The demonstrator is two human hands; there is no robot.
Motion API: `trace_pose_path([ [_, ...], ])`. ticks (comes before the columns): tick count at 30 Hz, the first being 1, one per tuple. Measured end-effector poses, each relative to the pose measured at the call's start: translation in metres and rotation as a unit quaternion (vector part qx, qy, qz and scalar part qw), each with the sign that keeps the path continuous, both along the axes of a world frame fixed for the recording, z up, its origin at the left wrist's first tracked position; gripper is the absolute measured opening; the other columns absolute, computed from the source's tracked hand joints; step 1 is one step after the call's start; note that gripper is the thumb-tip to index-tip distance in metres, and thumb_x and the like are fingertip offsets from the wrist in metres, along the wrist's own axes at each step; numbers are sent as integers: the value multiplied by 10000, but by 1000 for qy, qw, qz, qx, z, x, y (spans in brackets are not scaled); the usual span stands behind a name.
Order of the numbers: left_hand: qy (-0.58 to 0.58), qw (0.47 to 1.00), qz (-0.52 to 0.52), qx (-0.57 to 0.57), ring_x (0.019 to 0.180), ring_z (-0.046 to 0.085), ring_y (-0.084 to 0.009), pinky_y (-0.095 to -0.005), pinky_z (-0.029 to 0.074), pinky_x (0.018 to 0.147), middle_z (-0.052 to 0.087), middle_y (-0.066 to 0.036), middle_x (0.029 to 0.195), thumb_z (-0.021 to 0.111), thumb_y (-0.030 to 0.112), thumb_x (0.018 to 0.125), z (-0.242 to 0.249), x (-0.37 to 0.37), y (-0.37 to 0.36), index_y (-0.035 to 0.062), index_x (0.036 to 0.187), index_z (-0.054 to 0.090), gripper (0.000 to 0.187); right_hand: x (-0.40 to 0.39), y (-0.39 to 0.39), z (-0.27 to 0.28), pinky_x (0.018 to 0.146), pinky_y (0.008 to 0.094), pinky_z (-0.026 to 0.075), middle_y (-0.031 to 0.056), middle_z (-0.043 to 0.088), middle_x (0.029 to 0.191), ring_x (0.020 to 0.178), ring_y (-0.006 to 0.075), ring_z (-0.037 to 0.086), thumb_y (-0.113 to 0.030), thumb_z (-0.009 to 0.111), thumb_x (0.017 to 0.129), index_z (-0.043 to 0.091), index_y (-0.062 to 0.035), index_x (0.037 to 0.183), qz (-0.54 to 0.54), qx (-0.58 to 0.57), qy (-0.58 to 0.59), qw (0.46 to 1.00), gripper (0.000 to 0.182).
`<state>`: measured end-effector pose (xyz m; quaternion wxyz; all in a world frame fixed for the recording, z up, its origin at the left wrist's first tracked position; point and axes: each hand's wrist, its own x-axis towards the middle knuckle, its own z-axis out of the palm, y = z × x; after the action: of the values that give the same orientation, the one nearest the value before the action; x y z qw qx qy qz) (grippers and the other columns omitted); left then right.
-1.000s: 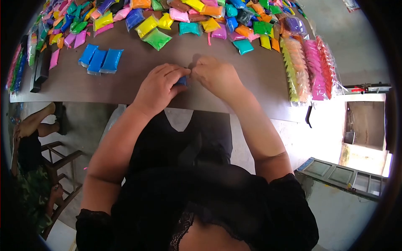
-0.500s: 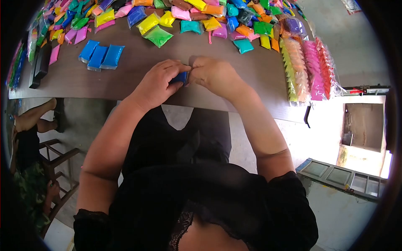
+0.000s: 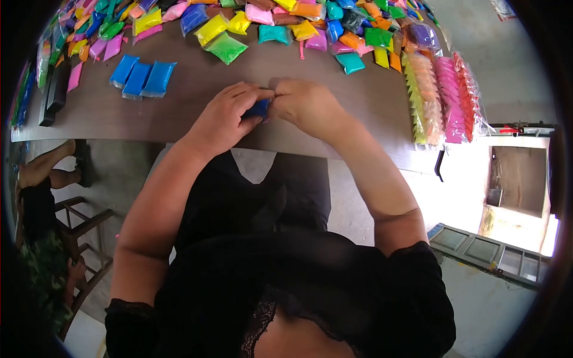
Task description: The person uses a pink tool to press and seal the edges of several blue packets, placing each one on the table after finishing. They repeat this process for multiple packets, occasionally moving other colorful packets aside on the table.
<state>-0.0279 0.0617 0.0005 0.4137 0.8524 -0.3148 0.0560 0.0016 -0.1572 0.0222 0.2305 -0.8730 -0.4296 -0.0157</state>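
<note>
Near the table's front edge, my left hand is closed around a small dark blue packet, with its thumb below and fingers above. My right hand meets it at the packet's right end, fingers curled and pinched together there; that end is mostly hidden. To the left lie a few bright blue packets in clear wrappers, side by side and partly overlapping. Beyond my hands is a green packet, and a teal packet lies farther right.
A heap of colourful packets spans the table's far side. Clear bags of stacked pink pieces lie at the right edge of the brown table. A long black object is at the left. Another person sits by a wooden chair.
Both hands stay together around the blue packet, with only slight finger movement. My right forearm has shifted a little to the right, and the view has moved slightly.
</note>
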Motion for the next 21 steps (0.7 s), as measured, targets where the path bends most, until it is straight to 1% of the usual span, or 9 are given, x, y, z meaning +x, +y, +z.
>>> trace_pose_path([
  [5,-18,1000,-6,1,1174,563,-337,-418,455,1001,626,-131,1181,738,22,748,-6,2,0,81,1220,600,495,1,-3,6,722,426,493,53,566,856,846,286,602,-160,642,785,658,-160,782,11,-34,-45,998,16],
  [9,21,1000,-8,-1,1182,557,-341,-418,450,1012,621,-132,1210,741,28,756,-1,1,0,80,1226,598,494,-3,-3,3,730,416,497,49,580,868,867,286,609,-174,645,794,668,-166,795,7,-4,-10,1000,24],
  [11,0,1000,-2,8,1183,557,-341,-417,451,1013,619,-133,1218,744,30,754,-10,-1,1,83,1228,598,500,-5,-4,14,735,406,503,44,591,882,891,275,617,-186,641,808,673,-174,825,21,-69,-40,997,38],
  [12,-25,1000,2,15,1183,557,-342,-415,452,1014,618,-134,1227,747,32,751,-10,1,1,86,1231,598,506,-5,-7,16,735,406,503,44,591,882,891,275,617,-186,641,808,673,-174,825,16,-67,-43,997,38],
  [14,-28,999,3,20,1185,556,-344,-417,452,1014,617,-137,1229,750,35,749,-6,1,1,89,1236,597,513,-1,-17,19,737,403,510,41,603,914,912,263,621,-190,640,821,678,-188,861,-53,-78,39,995,55],
  [15,-24,999,9,25,1186,555,-345,-418,452,1014,617,-139,1232,752,37,748,-5,-1,0,93,1242,597,521,0,-21,18,737,403,510,41,603,914,912,263,621,-190,640,821,678,-188,861,-56,-79,37,995,55],
  [17,-10,1000,7,12,1179,553,-347,-425,443,1029,621,-137,1221,752,49,749,-4,-1,-1,99,1241,595,519,3,-28,10,731,406,512,35,611,930,911,255,621,-200,634,836,679,-195,884,-99,-20,18,995,67],
  [20,3,1000,6,3,1169,553,-352,-437,428,1052,627,-135,1209,753,61,750,-5,-1,-1,105,1241,592,519,-9,-19,-13,727,411,511,22,618,930,923,252,620,-216,625,855,683,-201,878,-105,24,-46,993,64],
  [21,2,1000,10,0,1166,556,-354,-442,423,1061,629,-134,1208,753,62,749,-6,-1,-1,105,1241,591,520,-14,-18,-8,727,411,511,22,618,930,923,252,620,-216,625,855,683,-201,878,-106,25,-47,993,64],
])
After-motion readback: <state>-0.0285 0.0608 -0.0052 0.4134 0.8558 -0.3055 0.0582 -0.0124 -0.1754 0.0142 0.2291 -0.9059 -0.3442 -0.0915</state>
